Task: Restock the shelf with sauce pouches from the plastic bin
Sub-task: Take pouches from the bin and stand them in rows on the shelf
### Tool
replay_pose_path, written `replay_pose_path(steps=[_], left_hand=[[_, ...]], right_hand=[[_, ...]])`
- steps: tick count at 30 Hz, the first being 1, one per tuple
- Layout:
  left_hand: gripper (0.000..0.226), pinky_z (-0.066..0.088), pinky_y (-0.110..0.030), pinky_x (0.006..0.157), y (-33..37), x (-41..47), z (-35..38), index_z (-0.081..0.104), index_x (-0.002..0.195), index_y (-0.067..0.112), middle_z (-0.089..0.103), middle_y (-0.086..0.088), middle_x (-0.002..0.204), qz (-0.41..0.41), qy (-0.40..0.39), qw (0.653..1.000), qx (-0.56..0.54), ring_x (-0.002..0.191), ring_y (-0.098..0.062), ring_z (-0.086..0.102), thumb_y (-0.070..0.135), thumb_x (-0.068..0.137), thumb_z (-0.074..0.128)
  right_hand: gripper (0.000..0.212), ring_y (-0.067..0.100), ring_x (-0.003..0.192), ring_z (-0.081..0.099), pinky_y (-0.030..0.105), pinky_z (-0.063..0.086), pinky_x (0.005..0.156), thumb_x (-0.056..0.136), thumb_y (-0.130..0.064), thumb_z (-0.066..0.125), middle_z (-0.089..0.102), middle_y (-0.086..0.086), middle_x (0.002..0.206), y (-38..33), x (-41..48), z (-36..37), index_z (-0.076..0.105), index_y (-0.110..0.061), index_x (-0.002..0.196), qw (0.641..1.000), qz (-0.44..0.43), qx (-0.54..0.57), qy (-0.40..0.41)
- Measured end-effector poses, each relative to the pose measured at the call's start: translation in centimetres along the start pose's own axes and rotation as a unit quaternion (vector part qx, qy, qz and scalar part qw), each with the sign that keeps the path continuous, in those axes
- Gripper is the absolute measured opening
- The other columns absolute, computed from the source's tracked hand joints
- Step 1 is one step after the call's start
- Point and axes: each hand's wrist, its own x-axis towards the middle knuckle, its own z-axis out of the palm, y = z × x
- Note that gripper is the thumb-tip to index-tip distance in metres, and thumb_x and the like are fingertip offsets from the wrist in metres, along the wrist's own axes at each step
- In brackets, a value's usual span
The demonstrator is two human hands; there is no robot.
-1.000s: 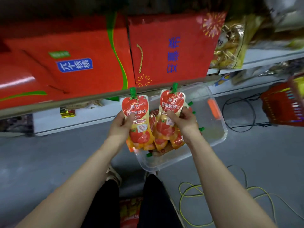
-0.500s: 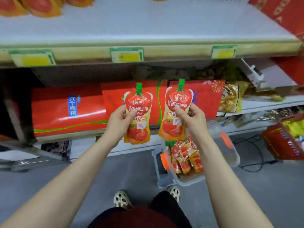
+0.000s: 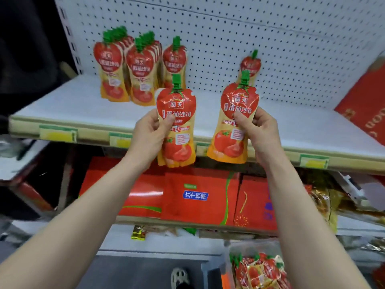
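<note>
Sauce pouch [image 3: 177, 122] is being gripped upright by curled fingers of the left hand [image 3: 149, 138]; second pouch [image 3: 233, 126] likewise by the right hand [image 3: 260, 132], both before the shelf [image 3: 83, 107]; plastic bin [image 3: 231, 255] below is holding more pouches [image 3: 258, 270].

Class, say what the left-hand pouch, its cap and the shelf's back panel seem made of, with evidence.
Pouch in the left hand: likely flexible laminated plastic film, glossy; it creases and glints. Cap: probably moulded green plastic, ridged. Back panel: seemingly white-painted metal pegboard, regularly perforated.
</note>
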Motion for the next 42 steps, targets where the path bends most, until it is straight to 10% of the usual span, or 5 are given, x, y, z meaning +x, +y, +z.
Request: replay_pose_path(steps=[11,19,42], left_hand=[[0.017,0.057,-0.03,0.077,1.3,8.9,-3.0,0.062,0.111,0.018,0.074,0.007,0.097,0.024,0.126,0.992,0.013,0.093,-0.012,0.071,0.021,0.097,0.055],[0.025,0.057,-0.029,0.08,0.5,11.4,-4.8,0.06,0.12,0.021,0.072,0.006,0.105,-0.001,0.17,0.985,0.032,0.096,-0.009,0.07,0.026,0.096,0.056],[0.019,0.056,-0.021,0.074,-0.7,13.1,-4.7,0.062,0.114,0.02,0.074,0.008,0.1,-0.016,0.092,0.995,0.03,0.096,-0.009,0.07,0.023,0.095,0.056]], right_hand=[[0.012,0.004,0.075,0.071,0.022,0.058,0.071,0.087,-0.009,0.072,0.074,-0.004,0.087,0.3,15.6,7.5,0.069,-0.017,0.095,0.994,0.0,-0.037,-0.104],[0.031,0.022,0.092,0.072,0.046,0.059,0.084,0.077,-0.022,0.079,0.075,0.005,0.101,5.2,21.2,12.2,0.07,-0.015,0.106,0.994,0.045,-0.046,-0.089],[0.04,0.007,0.089,0.062,0.03,0.056,0.079,0.085,-0.045,0.069,0.064,-0.003,0.102,2.1,19.2,14.6,0.059,-0.02,0.115,0.995,-0.048,-0.091,-0.014]])
